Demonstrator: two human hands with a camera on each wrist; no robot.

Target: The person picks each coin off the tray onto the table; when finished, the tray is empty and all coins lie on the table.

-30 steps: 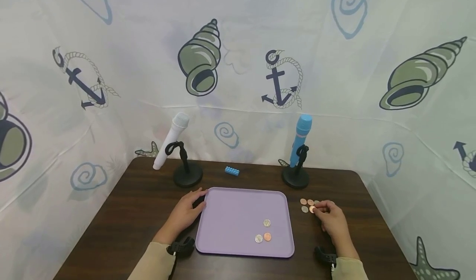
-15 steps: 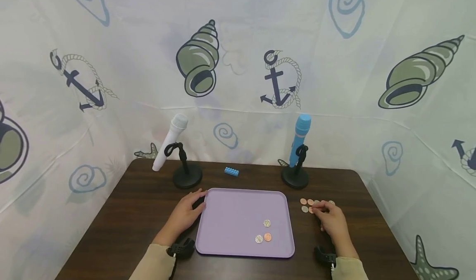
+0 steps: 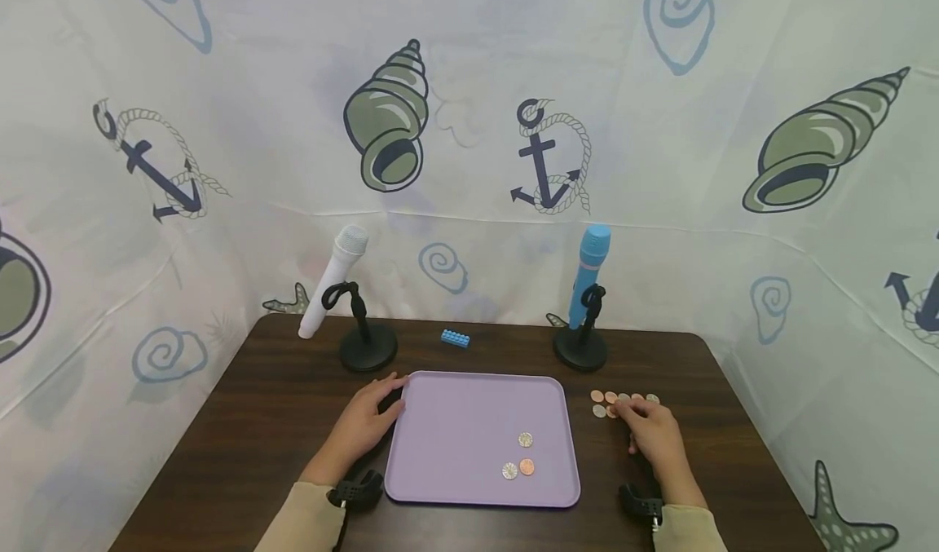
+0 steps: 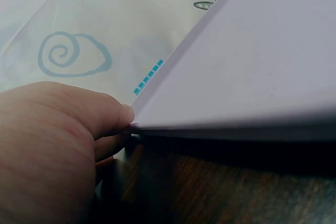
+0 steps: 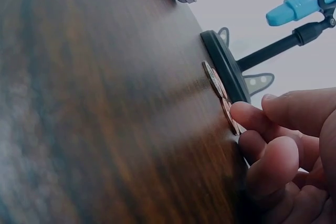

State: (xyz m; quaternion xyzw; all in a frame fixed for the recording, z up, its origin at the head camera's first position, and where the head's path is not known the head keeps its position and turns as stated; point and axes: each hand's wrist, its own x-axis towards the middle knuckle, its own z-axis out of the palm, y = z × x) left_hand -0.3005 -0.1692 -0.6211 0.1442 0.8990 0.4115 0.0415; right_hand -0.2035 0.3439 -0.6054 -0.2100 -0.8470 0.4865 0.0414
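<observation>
My left hand (image 3: pixel 367 417) lies at the upper left of the lilac tray (image 3: pixel 462 421), fingers stretched and fingertips right at its rim, as the left wrist view shows close up. Beyond the tray's right side, my right hand (image 3: pixel 654 436) touches a copper coin (image 3: pixel 611 412) lying on the table. In the right wrist view its index fingertip (image 5: pixel 242 113) rests at that coin (image 5: pixel 229 115), the thumb close by. A silver coin (image 3: pixel 599 412) sits just left of it. Several copper and silver coins form a row behind, starting with a copper coin (image 3: pixel 597 395).
On the tray lie two silver coins, one (image 3: pixel 525 439) above the other, and a copper coin (image 3: pixel 526 467). Behind stand a white microphone (image 3: pixel 333 283) and a blue microphone (image 3: pixel 589 275) on black stands, with a blue toy brick (image 3: pixel 455 337) between, all on a dark wooden table (image 3: pixel 242 454).
The right hand has shifted slightly, uncovering more of the back row, and the copper coin at its fingertips sits a little closer to the silver one. The left hand stays put.
</observation>
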